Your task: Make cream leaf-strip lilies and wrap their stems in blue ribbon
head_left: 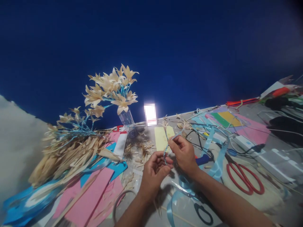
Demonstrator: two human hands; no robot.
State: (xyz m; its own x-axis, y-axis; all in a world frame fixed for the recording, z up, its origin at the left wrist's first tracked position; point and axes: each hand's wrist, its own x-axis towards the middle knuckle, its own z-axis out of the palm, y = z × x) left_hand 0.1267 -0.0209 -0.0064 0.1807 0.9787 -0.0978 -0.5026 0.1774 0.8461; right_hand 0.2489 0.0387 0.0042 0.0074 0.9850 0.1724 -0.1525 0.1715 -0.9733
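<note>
Right hand [186,154] pinching blue-wrapped stem [164,154], thumb to forefinger — left hand [153,171] sitting half-curled at lower end, grip hard to tell. Stem lying between both, long axis rising away from left fingers, past right fingertips, toward pale flower [165,122].

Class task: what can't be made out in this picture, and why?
All in the head view:
- Bright panel: its contents are lost in glare and coarse pixels.
- Thin blue-wrapped stem: the right hand covers part; whether the left hand grips its lower end is too small to tell.
- Black shape: cut off by the right edge, too dark to identify.
- Pink paper: its lower end is cut off by the bottom edge.
</note>
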